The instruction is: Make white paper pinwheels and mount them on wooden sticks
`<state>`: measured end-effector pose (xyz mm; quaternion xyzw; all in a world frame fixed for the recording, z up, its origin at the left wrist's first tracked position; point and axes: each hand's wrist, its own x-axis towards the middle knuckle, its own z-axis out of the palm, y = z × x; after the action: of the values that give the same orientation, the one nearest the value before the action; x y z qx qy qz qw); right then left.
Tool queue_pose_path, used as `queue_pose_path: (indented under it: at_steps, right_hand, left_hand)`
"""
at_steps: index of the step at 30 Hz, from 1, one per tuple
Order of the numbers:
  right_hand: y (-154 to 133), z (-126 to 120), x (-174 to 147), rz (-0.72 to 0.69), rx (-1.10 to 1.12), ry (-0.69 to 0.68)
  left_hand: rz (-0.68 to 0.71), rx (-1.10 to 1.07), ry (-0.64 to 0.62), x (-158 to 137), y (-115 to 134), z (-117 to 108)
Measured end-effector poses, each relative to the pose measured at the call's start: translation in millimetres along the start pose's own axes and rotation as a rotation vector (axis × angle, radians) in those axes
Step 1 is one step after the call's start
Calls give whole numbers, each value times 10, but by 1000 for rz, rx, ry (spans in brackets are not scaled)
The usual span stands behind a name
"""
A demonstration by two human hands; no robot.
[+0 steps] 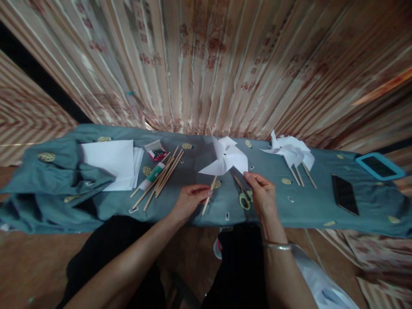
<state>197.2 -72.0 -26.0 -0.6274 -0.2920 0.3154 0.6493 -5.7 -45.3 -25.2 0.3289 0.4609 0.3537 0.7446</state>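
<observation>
A white paper pinwheel (234, 158) on a wooden stick (206, 205) is held up over the cloth in front of me. My left hand (195, 197) pinches the stick below the blades. At the right, my right hand (259, 185) has its thumb and forefinger closed on the tip of one lower blade. A small pin head shows at the pinwheel's centre. Scissors (245, 200) with yellow-green handles lie beside my right hand, their blades pointing up and left.
Several finished pinwheels (291, 150) lie to the right, near a black phone (345, 195) and a blue-framed tablet (380, 166). On the left are white paper sheets (107, 161), wooden sticks (167, 174), a green-and-white tube (152, 176) and a small red box (156, 151). A patterned curtain (206, 64) hangs behind.
</observation>
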Motion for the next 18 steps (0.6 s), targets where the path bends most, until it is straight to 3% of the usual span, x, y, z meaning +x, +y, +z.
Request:
queue_pose_path:
  at_steps: [13, 18]
  right_hand:
    - [-9, 254, -291, 102, -38, -190]
    - [-8, 338, -344, 19, -60, -288]
  left_hand:
    - [25, -12, 35, 13, 3, -2]
    - [37, -6, 33, 16, -10, -1]
